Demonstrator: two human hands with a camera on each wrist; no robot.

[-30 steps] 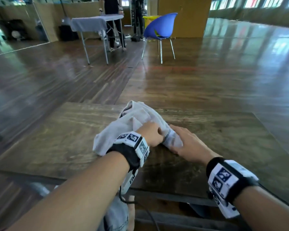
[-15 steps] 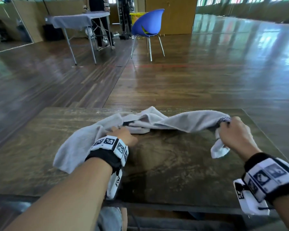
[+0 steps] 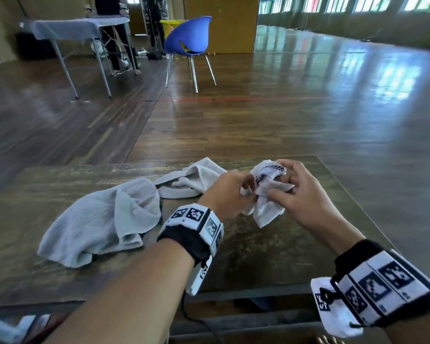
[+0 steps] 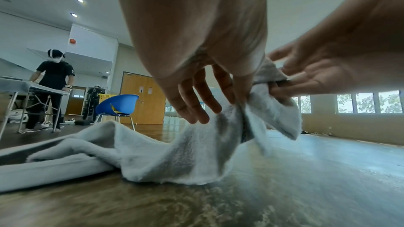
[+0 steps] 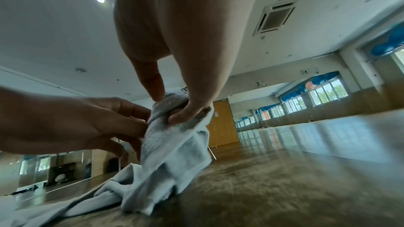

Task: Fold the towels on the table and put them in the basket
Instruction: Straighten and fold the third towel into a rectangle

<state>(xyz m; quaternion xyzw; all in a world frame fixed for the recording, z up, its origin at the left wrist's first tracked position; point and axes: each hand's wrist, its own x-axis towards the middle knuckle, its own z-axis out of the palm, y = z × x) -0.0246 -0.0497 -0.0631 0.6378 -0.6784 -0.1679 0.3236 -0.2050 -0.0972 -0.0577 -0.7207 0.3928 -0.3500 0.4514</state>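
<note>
Between my hands [image 3: 227, 192] [image 3: 299, 194], now drawn together, each grip pinches one towel [image 3: 268, 194] end; the rest trails leftward, unfolded.

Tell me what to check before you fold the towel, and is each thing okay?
1. Both hands hold the towel: ok. The left hand and right hand pinch the same end.
2. Towel lies flat: not ok. It is bunched and twisted on the table.
3. Corners found: cannot tell. The held end is crumpled.
4. Room on the table to spread it: ok.
5. Basket within reach: cannot tell. The only basket in view is a yellow basket far behind the blue chair.
</note>
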